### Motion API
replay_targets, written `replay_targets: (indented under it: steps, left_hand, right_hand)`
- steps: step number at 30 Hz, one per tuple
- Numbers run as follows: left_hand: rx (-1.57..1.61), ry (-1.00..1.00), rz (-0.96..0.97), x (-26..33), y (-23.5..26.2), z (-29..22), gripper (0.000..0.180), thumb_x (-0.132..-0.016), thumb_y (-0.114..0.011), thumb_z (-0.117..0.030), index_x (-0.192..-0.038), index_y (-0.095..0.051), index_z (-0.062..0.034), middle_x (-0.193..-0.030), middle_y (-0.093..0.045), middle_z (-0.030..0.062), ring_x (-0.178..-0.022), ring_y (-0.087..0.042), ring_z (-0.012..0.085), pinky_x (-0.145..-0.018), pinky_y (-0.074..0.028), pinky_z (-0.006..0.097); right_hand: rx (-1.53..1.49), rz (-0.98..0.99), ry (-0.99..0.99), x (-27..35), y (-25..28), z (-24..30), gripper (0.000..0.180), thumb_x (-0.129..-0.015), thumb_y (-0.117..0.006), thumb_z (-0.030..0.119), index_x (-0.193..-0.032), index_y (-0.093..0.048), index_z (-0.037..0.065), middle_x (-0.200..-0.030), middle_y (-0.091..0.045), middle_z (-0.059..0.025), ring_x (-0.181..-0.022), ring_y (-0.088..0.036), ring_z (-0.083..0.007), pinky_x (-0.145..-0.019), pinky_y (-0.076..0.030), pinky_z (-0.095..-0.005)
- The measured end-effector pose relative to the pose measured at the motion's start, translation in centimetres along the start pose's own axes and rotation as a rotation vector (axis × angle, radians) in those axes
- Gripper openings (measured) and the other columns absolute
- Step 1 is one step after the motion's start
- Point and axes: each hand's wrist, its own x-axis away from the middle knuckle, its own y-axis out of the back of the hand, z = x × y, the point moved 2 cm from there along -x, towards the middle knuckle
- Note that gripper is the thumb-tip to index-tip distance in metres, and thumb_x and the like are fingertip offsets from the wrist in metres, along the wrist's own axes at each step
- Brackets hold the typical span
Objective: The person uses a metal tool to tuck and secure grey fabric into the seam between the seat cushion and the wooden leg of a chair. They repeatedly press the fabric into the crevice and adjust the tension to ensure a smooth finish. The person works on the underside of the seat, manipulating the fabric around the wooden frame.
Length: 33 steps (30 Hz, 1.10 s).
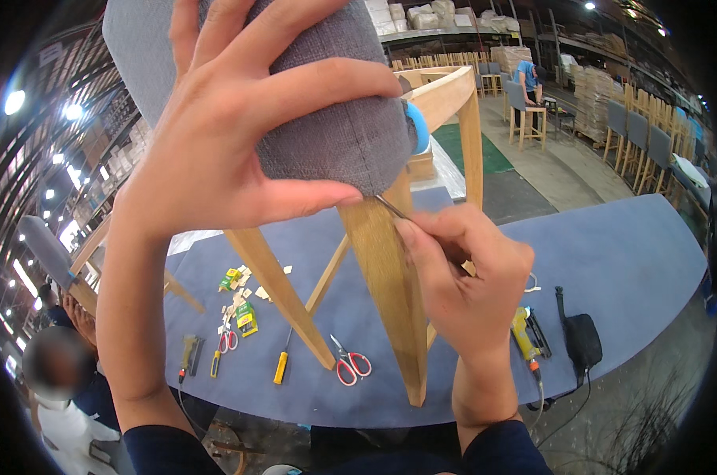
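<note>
A chair with a grey fabric-covered part and pale wooden legs is tilted up close in front of me. My left hand grips the padding, fingers spread over it and the thumb pressed along its lower edge. Between the pinched fingers of my right hand is a thin dark metal tool; most of it is hidden. Its tip touches the line where the fabric meets the wooden leg. Something light blue shows at the padding's right side.
On the blue-grey covered table lie red-handled scissors, a yellow-handled screwdriver, a yellow air tool, a black pouch and a yellow-green box near scattered small pieces. Another person is at left.
</note>
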Motion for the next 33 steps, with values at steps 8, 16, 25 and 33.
replay_targets:
  steps: [8, 16, 25, 33]
  left_hand:
    - [0.180, 0.187, -0.057, -1.5, 1.1, -2.3, 0.054, -0.071, -0.088, -0.057, -0.111, -0.082, -0.0205, -0.161, -0.046, 0.0188, -0.158, -0.016, 0.0496, -0.113, -0.006, 0.080]
    - [0.047, 0.391, -0.238, -1.4, -2.0, -2.8, 0.066, -0.074, -0.086, -0.065, -0.123, -0.078, -0.0209, -0.165, -0.041, 0.0209, -0.160, -0.010, 0.0496, -0.115, -0.003, 0.079]
    - [0.314, 0.712, -0.275, 2.2, 0.9, -0.9, 0.099, -0.072, -0.091, -0.057, -0.151, -0.052, -0.0122, -0.167, -0.028, 0.0334, -0.157, -0.022, 0.0493, -0.126, -0.018, 0.059]
    - [0.156, 0.756, -0.158, 1.9, -1.6, -3.5, 0.129, -0.063, -0.087, -0.078, -0.165, -0.035, -0.0178, -0.172, -0.009, 0.0338, -0.156, -0.005, 0.0604, -0.118, -0.006, 0.077]
  right_hand:
    - [-0.139, 0.005, -0.204, 1.1, 1.1, -3.0, 0.007, -0.092, -0.079, 0.001, -0.092, -0.073, -0.002, -0.070, -0.069, -0.0031, -0.064, -0.061, -0.0024, -0.058, -0.047, -0.0197]
    - [-0.268, 0.034, -0.299, 1.3, 0.6, -3.9, 0.009, -0.096, -0.077, 0.004, -0.097, -0.072, -0.002, -0.079, -0.071, 0.0000, -0.072, -0.060, -0.0017, -0.063, -0.046, -0.0184]
    - [-0.647, 0.099, -0.312, 4.5, -2.5, -7.9, 0.031, -0.101, -0.075, 0.023, -0.116, -0.068, -0.002, -0.098, -0.067, 0.0003, -0.088, -0.054, -0.0032, -0.074, -0.042, -0.0182]
    - [-0.570, 0.216, -0.335, 7.4, -4.3, -8.7, 0.065, -0.109, -0.052, 0.055, -0.119, -0.067, -0.007, -0.097, -0.066, -0.0060, -0.089, -0.056, -0.0131, -0.078, -0.045, -0.0296]
